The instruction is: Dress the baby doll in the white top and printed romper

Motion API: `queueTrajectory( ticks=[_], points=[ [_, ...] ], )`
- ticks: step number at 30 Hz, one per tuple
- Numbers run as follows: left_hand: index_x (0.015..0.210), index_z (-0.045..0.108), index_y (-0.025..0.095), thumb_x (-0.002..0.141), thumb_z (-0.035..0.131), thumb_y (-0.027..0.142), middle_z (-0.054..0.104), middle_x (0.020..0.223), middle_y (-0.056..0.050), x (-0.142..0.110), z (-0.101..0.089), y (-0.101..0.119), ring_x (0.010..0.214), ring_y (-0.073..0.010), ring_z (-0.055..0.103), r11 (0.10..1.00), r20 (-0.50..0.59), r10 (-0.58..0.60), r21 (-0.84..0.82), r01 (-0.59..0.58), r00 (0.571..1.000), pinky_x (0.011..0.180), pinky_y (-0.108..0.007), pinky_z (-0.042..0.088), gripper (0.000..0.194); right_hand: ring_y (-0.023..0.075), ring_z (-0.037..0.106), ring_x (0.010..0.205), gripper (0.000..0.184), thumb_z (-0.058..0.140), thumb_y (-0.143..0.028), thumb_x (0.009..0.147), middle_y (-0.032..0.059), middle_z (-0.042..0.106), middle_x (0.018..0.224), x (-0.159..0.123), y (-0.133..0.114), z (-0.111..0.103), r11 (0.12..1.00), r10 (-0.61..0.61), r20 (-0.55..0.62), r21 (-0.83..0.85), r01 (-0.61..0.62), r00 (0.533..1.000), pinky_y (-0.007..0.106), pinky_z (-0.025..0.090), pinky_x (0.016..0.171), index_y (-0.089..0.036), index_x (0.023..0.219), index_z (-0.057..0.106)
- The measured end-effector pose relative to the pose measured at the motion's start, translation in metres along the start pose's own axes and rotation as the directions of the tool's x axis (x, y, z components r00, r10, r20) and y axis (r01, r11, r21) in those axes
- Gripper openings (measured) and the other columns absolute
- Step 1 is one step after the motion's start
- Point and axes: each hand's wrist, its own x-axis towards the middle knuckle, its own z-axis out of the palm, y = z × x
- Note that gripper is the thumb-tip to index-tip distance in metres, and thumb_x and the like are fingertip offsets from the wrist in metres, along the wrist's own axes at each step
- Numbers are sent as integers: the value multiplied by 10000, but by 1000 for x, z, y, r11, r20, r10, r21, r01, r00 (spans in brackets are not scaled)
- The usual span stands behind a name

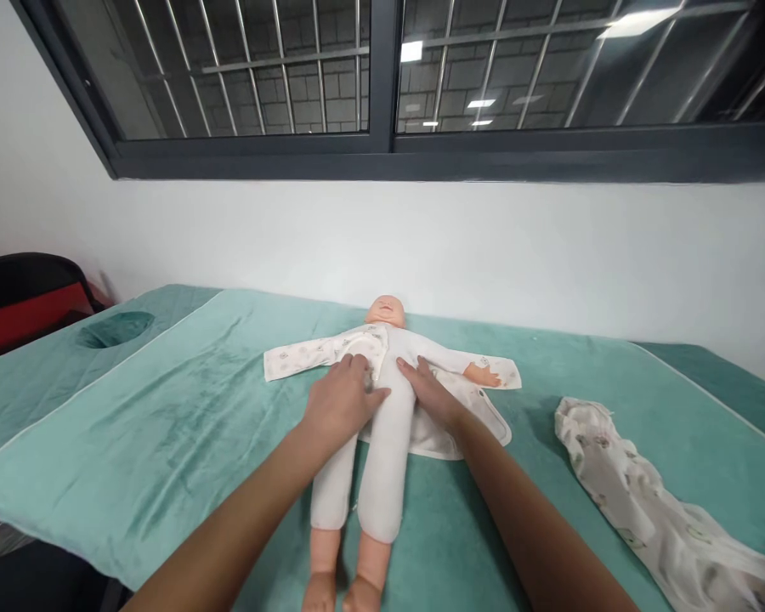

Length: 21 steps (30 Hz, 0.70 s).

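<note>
A doll (381, 476) with a white cloth body lies on its back on a bed (184, 433) spread with a green cover, its head (388, 312) near the white wall (370, 242) and its bare feet (362, 593) toward the person; a pale patterned shirt (366, 342) is under and around it, one sleeve (299, 357) stretched out on the picture's left, the front flap on that side over part of the chest; on the picture's right the doll's arm lies bare of the shirt, its small hand (483, 375) on top of the other sleeve (508, 371), with the loose part of the shirt fanned out below.

The left hand (339, 398) rests at the doll's side and belly, fingers bent and parted from the thumb; whether they grip the shirt, I cannot tell; the right hand (434, 396) lies along the other side of the body, fingers reaching toward the chest, their grip also unclear.

A crumpled patterned cloth (656, 506) lies apart at the right; a black and red object (35, 302) stands beyond the bed's left end, near a round hole (115, 330); above is a dark-framed window (382, 153) with metal bars.
</note>
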Motion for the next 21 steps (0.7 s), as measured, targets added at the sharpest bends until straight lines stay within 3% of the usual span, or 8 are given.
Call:
queueTrajectory(
  ticks=[3, 6, 8, 10, 13, 17, 19, 21],
  points=[
    [914, 576, 215, 855, 550, 392, 648, 968, -85, -16, 10, -1, 952, -272, 593, 986, -5, 69, 151, -68, 998, 696, -325, 406, 189, 256, 286, 1435, 1057, 495, -773, 758, 126, 183, 1587, 5, -1, -1, 999, 26, 30, 34, -27, 999, 392, 302, 1161, -143, 1535, 153],
    [788, 554, 209, 873, 461, 240, 638, 885, -74, -18, 15, 1, 904, -244, 587, 979, -41, 124, 168, -115, 991, 687, -314, 392, 130, 229, 137, 1480, 1009, 489, -756, 775, 82, 132, 1603, 5, 3, -1, 999, -35, -36, 29, 36, 999, 376, 150, 1213, -155, 1531, 200],
    [736, 534, 204, 835, 473, 202, 627, 804, -48, -13, 15, 5, 799, -206, 579, 992, -53, 122, 33, -121, 991, 662, -294, 384, 116, 212, 82, 1488, 960, 475, -737, 798, 68, 133, 1604, 3, 6, 0, 997, -75, -48, 13, 76, 996, 357, 75, 1222, -158, 1524, 233],
    [701, 516, 201, 810, 487, 206, 595, 712, -7, -7, 12, 13, 690, -159, 542, 972, -51, 98, -212, -106, 994, 637, -265, 380, 113, 212, 91, 1488, 943, 454, -727, 818, 77, 144, 1602, 1, 6, 0, 997, -83, -44, -3, 83, 996, 359, 66, 1224, -144, 1524, 228],
    [665, 507, 195, 799, 493, 231, 547, 648, 26, 0, 8, 26, 632, -125, 493, 877, -12, 53, -478, -53, 999, 612, -237, 376, 140, 222, 168, 1474, 841, 434, -710, 840, 69, 248, 1575, 1, 6, -1, 994, -106, -36, -39, 105, 994, 369, 133, 1220, -174, 1479, 325],
    [640, 492, 193, 813, 511, 295, 532, 614, 29, 7, 7, 40, 592, -125, 486, 840, 183, 66, -541, 45, 981, 572, -247, 364, 202, 243, 357, 1389, 653, 425, -652, 877, 80, 463, 1449, 6, 8, -4, 978, -196, -14, -81, 195, 980, 374, 284, 1161, -192, 1337, 481],
    [672, 516, 194, 838, 506, 325, 559, 641, 21, 15, 6, 44, 619, -135, 519, 837, 147, 88, -548, 7, 985, 602, -255, 394, 212, 252, 431, 1326, 635, 405, -644, 890, 90, 522, 1387, 9, 10, -4, 968, -240, -4, -80, 239, 971, 388, 338, 1117, -179, 1316, 484],
    [739, 561, 193, 857, 490, 303, 617, 736, 1, 28, 5, 46, 718, -154, 569, 856, 13, 132, -505, -108, 991, 696, -271, 436, 177, 242, 465, 1289, 628, 334, -645, 917, 79, 557, 1343, 11, 12, -3, 948, -296, 29, -110, 297, 955, 392, 363, 1090, -190, 1331, 463]
  ],
)
